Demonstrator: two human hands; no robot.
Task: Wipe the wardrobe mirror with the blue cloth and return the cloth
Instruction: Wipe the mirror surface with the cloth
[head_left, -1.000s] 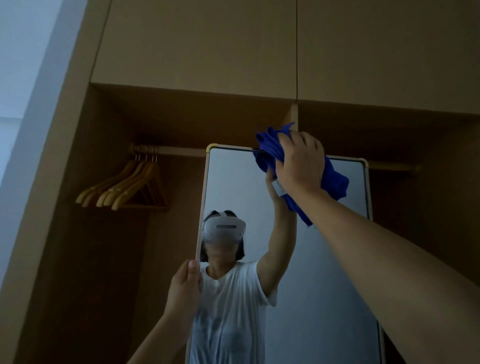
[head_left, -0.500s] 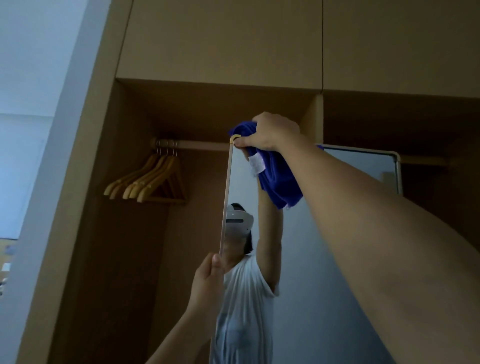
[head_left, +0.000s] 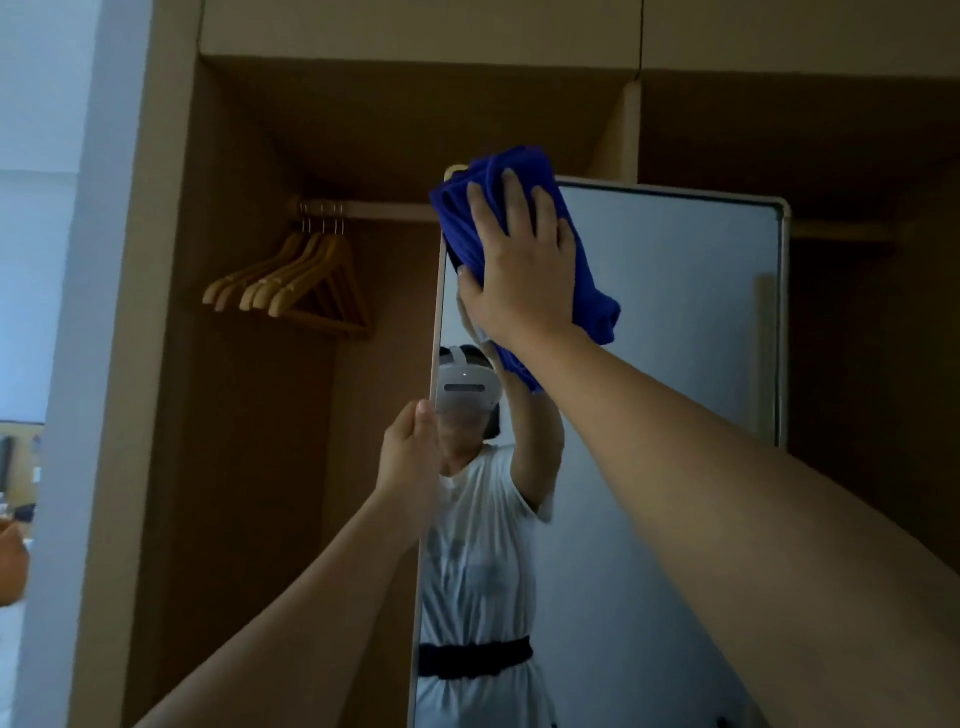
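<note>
Up high, right hand (head_left: 524, 270) flat on unlabelled blue cloth (head_left: 519, 176); left hand (head_left: 410, 452) grip round mirror (head_left: 675, 312) edge.

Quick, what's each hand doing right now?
Left hand: grips the mirror by its left edge.
Right hand: open, fingers flat, presses the blue cloth against the mirror.
</note>
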